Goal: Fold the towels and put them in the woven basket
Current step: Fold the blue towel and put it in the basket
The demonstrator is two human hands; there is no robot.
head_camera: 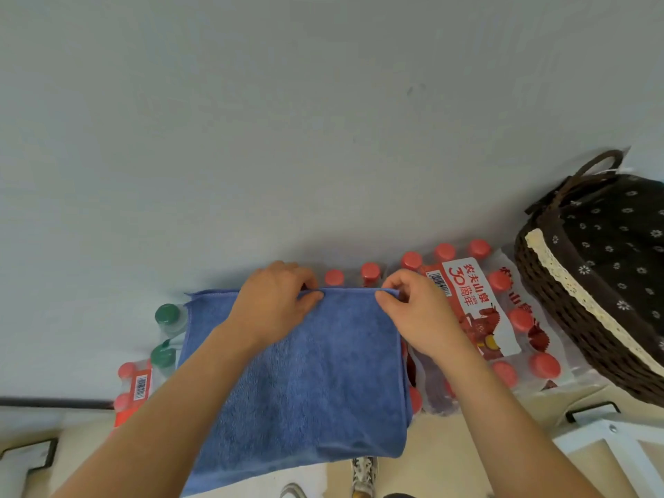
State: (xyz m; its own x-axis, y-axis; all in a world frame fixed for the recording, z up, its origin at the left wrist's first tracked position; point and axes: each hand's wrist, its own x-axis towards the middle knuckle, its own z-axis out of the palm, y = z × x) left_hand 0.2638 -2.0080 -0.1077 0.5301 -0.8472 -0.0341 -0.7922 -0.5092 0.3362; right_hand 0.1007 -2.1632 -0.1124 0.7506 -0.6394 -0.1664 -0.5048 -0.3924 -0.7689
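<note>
— What lies nearest?
— A shoe (364,474), half hidden under the blue towel (305,372), whose near edge hangs over.
— The hands?
— The left hand (276,300) and right hand (416,310), set apart, each pinch the towel's far edge. The towel covers most of the bottle packs (503,318). Far right, the woven basket (560,300) is cut off.

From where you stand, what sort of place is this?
Probably a storeroom or spare corner, not a laundry room: shrink-wrapped packs of red-capped water bottles stand against a bare wall, the blue towel is spread over them, and the woven basket sits next to them.
</note>
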